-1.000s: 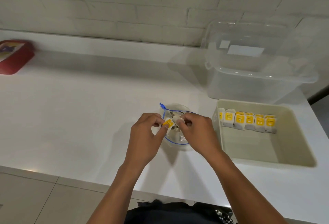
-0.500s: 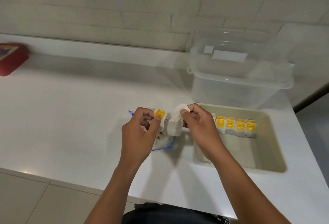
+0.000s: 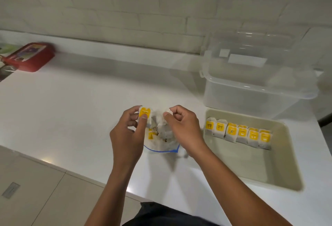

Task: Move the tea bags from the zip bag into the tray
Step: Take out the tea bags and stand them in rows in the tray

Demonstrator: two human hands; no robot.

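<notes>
A clear zip bag (image 3: 164,146) with a blue edge lies on the white counter under my hands, with more tea bags (image 3: 152,136) inside. My left hand (image 3: 128,136) pinches a tea bag with a yellow tag (image 3: 144,113) between thumb and fingers, lifted above the zip bag. My right hand (image 3: 181,127) pinches a white tea bag (image 3: 166,118) by its top. To the right sits a beige tray (image 3: 280,175) holding a row of several yellow-tagged tea bags (image 3: 237,133) along its far side.
A clear plastic tub (image 3: 255,89) with its lid raised stands behind the tray against the brick wall. A red box (image 3: 30,56) sits at the far left of the counter. The counter's front edge runs just below my forearms.
Both hands have lifted tea bags up out of the zip bag and drawn them slightly apart. The view has swung left, so the tray sits further right.
</notes>
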